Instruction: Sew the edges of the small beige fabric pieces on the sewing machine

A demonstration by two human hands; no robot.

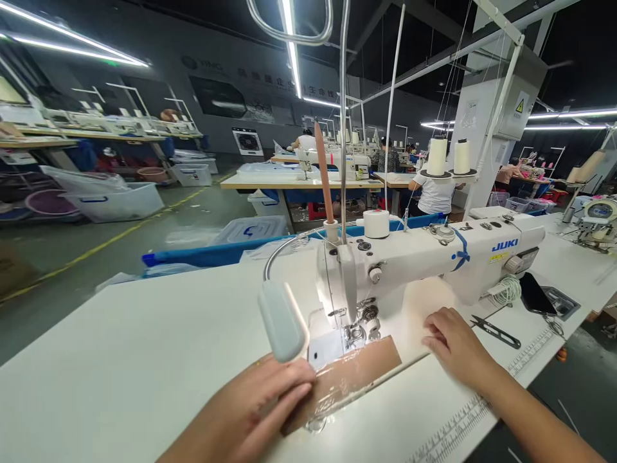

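A flat brown strip (359,370) with a shiny, clear film-like surface lies on the sewing machine bed, its far edge close to the presser foot (354,334). My left hand (274,392) is closed on the strip's left end, thumb and fingers together. My right hand (450,337) rests on the bed under the machine arm, right of the strip and apart from it. Its fingers are half curled, with a gap between thumb and forefinger and nothing visible in them. The white sewing machine (429,254) stands beyond both hands.
A lamp head (283,320) hangs just above my left hand. Thread snips (496,331), a black phone (536,294) and a coiled cord (506,291) lie at right. A printed ruler (450,432) runs along the front edge. People sit at machines further back.
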